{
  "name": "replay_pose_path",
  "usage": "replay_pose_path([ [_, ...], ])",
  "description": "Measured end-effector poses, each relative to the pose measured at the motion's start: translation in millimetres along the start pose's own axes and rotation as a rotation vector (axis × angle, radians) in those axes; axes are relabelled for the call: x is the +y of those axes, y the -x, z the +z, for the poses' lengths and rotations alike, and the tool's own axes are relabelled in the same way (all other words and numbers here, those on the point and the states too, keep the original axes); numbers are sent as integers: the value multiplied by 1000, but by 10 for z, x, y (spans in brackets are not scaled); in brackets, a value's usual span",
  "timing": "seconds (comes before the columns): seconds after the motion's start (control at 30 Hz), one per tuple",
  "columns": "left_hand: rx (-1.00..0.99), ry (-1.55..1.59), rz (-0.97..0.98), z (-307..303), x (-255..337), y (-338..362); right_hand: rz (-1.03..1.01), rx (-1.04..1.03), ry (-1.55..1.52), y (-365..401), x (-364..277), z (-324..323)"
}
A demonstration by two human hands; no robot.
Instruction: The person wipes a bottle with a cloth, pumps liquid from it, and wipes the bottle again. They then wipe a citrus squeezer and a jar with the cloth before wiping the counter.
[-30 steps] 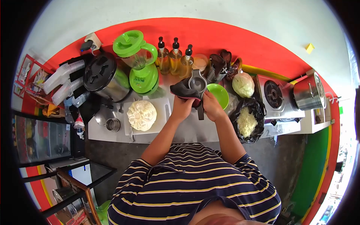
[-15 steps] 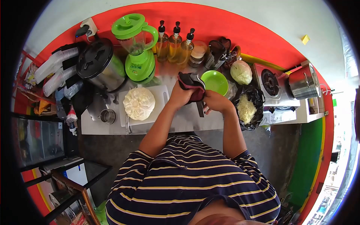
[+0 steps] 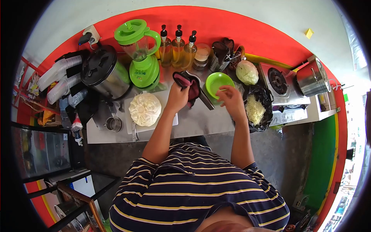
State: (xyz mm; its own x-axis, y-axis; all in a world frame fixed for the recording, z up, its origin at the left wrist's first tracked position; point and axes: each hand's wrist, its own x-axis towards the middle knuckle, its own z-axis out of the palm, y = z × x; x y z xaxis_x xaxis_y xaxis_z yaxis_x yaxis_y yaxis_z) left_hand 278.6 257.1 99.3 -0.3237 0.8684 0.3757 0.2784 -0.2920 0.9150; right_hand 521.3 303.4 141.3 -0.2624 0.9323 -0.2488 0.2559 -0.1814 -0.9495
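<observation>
My left hand point(image 3: 178, 99) is closed around a maroon and black cloth point(image 3: 193, 92), held above the counter. Beside the cloth a long, flat, dark strip with a pale edge point(image 3: 207, 101) slants down to the right; its exact kind does not show. My right hand point(image 3: 232, 101) is open, fingers spread and bent, overlapping the near rim of a green bowl point(image 3: 217, 82). To the left, a large whitish cabbage-like head point(image 3: 145, 109) rests on a white cutting board point(image 3: 170, 120), with a knife point(image 3: 134, 131) at the board's near left corner.
Behind stand a green blender point(image 3: 143, 71), several pump bottles point(image 3: 178, 50) and a black-lidded steel container point(image 3: 101, 69). On the right are a cabbage point(image 3: 247, 72), shredded cabbage point(image 3: 254, 110) in a black bag, and a stove point(image 3: 277, 83) with a steel pot point(image 3: 312, 80). A metal cup point(image 3: 113, 123) sits left.
My right hand has come away from the cloth and moved right toward the bowl, its fingers opening. My left hand, still gripping the cloth, has shifted slightly left, and the dark strip now slants.
</observation>
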Motion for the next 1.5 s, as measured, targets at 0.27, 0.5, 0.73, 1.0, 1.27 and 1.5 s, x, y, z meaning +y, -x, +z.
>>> replay_pose_path([
  [0.27,-88,628,-493,88,-230,61,-159,-250,87,165,31,417],
  [0.5,9,464,-281,135,118,33,-401,-201,327,247,68,515],
  [0.73,156,-7,35,148,-79,-18,-526,-148,370,188,13,594],
  [1.0,247,687,-503,302,-145,-117,-546,-145,411,12,132,638],
  [1.27,99,887,-541,412,-209,-227,-419,-150,311,23,-104,578],
  [1.5,-115,778,-486,547,-24,-138,-145,-249,47,-155,-9,450],
])
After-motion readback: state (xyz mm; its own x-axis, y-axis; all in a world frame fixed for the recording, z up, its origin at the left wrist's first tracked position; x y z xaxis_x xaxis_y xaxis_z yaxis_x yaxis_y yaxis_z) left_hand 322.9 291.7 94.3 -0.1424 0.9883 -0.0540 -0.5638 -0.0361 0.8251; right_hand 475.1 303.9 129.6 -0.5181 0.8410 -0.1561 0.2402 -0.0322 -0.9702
